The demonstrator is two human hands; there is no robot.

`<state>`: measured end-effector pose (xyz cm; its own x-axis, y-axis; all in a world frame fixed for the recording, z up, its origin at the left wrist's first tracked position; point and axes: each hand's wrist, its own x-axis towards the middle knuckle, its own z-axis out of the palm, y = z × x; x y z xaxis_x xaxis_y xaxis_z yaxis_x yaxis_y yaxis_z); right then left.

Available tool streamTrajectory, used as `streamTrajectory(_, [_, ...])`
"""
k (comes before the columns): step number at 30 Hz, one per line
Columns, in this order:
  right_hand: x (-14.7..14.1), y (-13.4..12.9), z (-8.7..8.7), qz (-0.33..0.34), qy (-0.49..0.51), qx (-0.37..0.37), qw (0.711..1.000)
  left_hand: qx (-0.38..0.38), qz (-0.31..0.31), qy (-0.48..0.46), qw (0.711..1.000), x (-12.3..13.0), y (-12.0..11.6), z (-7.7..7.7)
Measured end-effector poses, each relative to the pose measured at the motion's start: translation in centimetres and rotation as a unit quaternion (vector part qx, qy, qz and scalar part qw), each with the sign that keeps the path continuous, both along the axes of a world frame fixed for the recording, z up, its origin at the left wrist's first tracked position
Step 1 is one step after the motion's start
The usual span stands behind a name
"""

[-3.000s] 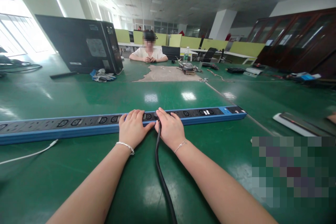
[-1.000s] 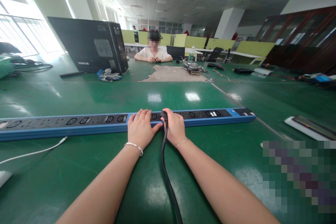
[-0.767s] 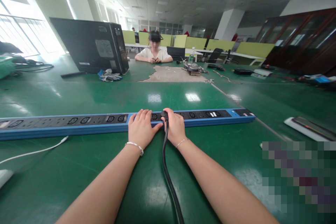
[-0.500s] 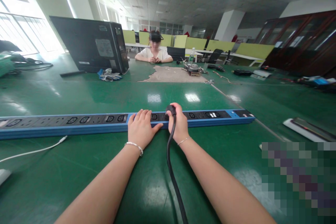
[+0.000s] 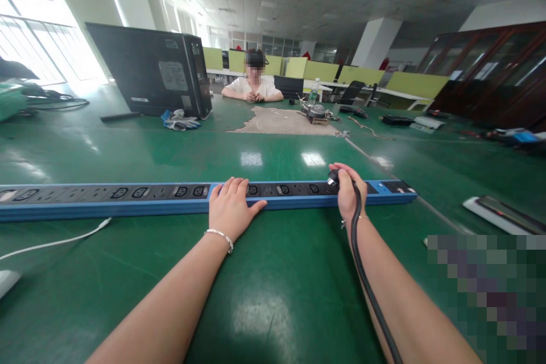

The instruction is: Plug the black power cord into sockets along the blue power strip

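So, room first: wide green band of desk (image 5: 281, 273) between strip (image 5: 191, 206) and brown patch (image 5: 285, 121), another wide stretch from strip's near edge down to bottom of frame. Strip's right end stops about at the seam (image 5: 371, 156), right of centre; slab (image 5: 505, 214) lies further right, apart from it. White cable (image 5: 77, 233) has its tip near strip's near edge, lower left. PC (image 5: 145, 71) and gloves (image 5: 180, 120) upper left, well apart from strip.

Strip's long axis runs left-right across mid-frame, right end a touch higher, sockets up. Plug (image 5: 333, 178) is over strip's right half, metal end pointing left. Right hand (image 5: 352, 196) has its fingers closed round it; cord (image 5: 362, 261) drops from there to bottom edge, right of centre. Left hand (image 5: 230, 205) rests palm down on strip mid-frame, fingers extended, thumb spread.

Hidden: part of strip under left hand, more behind right. Strip's left end and slab's right end cut off by frame. Can't tell if plug touches strip. Lower right is pixelated, unreadable.
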<state>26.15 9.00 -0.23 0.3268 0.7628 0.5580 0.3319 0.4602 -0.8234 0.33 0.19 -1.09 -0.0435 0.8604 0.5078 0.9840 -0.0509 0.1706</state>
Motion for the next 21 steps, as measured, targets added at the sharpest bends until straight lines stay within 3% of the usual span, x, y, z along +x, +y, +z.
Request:
streamTrajectory(4, [2.2,0.3,-0.7,-0.007,-0.033,-0.02,0.999,-0.006,0.006,0.005,1.0,-0.1,0.0,0.0])
streamTrajectory(9, [1.7,-0.2,-0.7,-0.005,-0.125,-0.043,0.991,-0.002,0.007,0.013,1.0,-0.2,0.1,0.0])
streamTrajectory(21, [2.2,-0.4,-0.5,0.008,-0.23,-0.079,0.97,-0.002,0.004,0.006,1.0,-0.1,0.1,0.0])
